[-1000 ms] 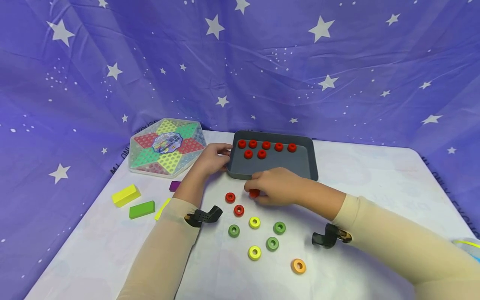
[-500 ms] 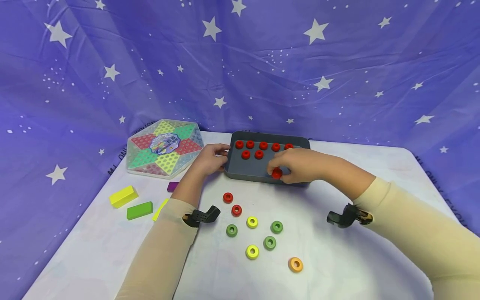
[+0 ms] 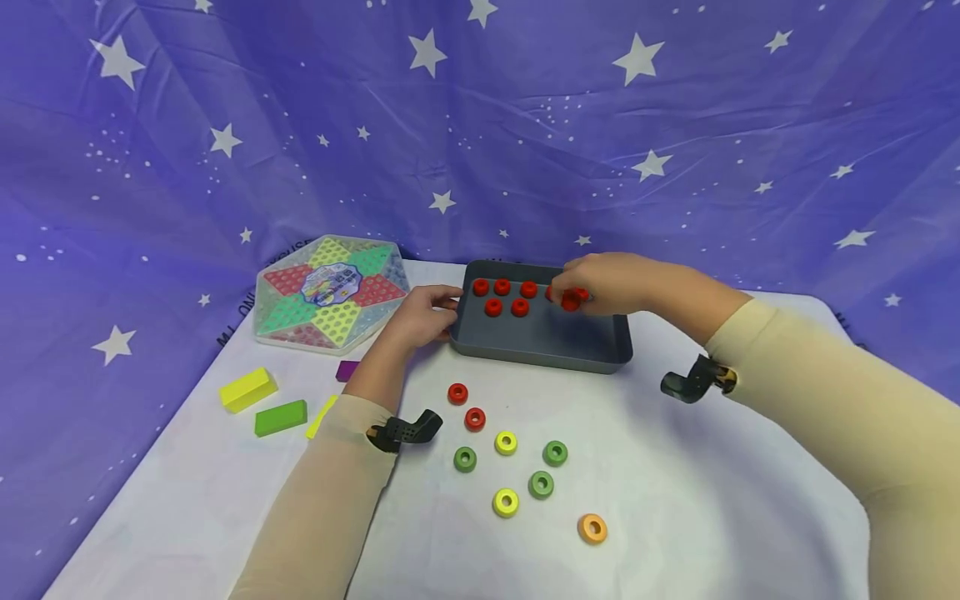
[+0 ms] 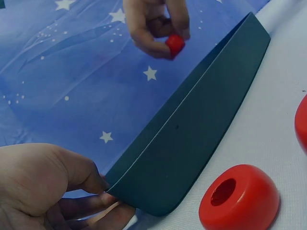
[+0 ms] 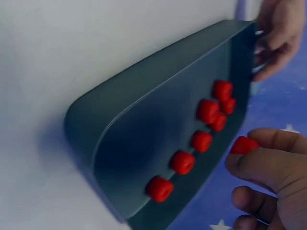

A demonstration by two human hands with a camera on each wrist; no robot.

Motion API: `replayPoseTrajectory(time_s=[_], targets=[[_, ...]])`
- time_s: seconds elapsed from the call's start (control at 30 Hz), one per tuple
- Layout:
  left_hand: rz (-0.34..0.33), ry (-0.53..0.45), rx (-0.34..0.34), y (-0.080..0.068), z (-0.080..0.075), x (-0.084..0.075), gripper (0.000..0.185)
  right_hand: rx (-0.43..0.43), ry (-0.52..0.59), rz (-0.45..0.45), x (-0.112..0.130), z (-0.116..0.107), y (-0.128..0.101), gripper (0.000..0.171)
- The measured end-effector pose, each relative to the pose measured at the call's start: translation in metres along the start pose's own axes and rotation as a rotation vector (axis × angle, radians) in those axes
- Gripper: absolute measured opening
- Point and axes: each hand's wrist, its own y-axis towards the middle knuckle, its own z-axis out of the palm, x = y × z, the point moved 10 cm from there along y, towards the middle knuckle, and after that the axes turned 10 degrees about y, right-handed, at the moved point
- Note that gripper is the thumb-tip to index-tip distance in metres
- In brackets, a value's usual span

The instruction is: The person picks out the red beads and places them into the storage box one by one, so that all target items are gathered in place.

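A dark grey tray (image 3: 536, 337) lies at the back of the table, with red rings (image 3: 492, 307) standing in two rows inside it. My left hand (image 3: 426, 317) grips the tray's left end; in the left wrist view its thumb (image 4: 81, 170) is at the rim and its fingers are on the outside. Over the back right of the tray is my right hand (image 3: 615, 283). Between thumb and fingertips it pinches a red ring (image 5: 243, 145), held above the tray floor. This hand partly covers the right end of the back row in the head view.
Two red rings (image 3: 475, 419) lie in front of the tray. Nearer are yellow (image 3: 506, 442), green (image 3: 555, 453) and orange (image 3: 592, 528) rings. At left stand yellow (image 3: 248, 390), green (image 3: 281, 418) and purple (image 3: 347, 371) blocks and a hexagonal game box (image 3: 330, 292).
From the table in front of the tray, my right hand has carried the red ring right and back, over the tray. My left hand has stayed at the tray's left end.
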Motion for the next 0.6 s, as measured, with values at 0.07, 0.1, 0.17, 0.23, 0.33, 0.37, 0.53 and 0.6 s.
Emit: replayPoseTrajectory(time_s=[0.07, 0.1, 0.17, 0.23, 0.33, 0.37, 0.53, 0.6], targets=[[-0.002, 0.001, -0.001, 0.000, 0.000, 0.000, 0.047, 0.005, -0.035, -0.001, -0.004, 0.002, 0.006, 0.040], [-0.003, 0.000, -0.002, 0.000, 0.000, 0.000, 0.047, 0.008, -0.048, -0.003, -0.006, 0.003, 0.010, 0.039], [-0.007, 0.001, -0.006, 0.000, -0.001, 0.000, 0.046, 0.015, -0.069, -0.004, -0.010, 0.006, 0.018, 0.038], [-0.010, 0.001, -0.007, 0.000, -0.001, 0.001, 0.046, 0.019, -0.074, 0.003, -0.015, 0.009, 0.026, 0.037], [-0.009, 0.000, -0.008, 0.000, -0.002, 0.001, 0.046, 0.021, -0.073, 0.009, -0.022, 0.015, 0.038, 0.036], [-0.009, -0.002, -0.009, 0.000, -0.002, 0.001, 0.046, 0.023, -0.071, 0.009, -0.024, 0.018, 0.042, 0.037], [-0.009, -0.016, -0.008, 0.001, -0.001, 0.002, 0.046, 0.038, -0.065, 0.001, -0.031, 0.030, 0.055, 0.038], [-0.007, -0.014, -0.006, 0.001, 0.000, 0.001, 0.046, 0.046, -0.061, -0.002, -0.033, 0.034, 0.057, 0.038]])
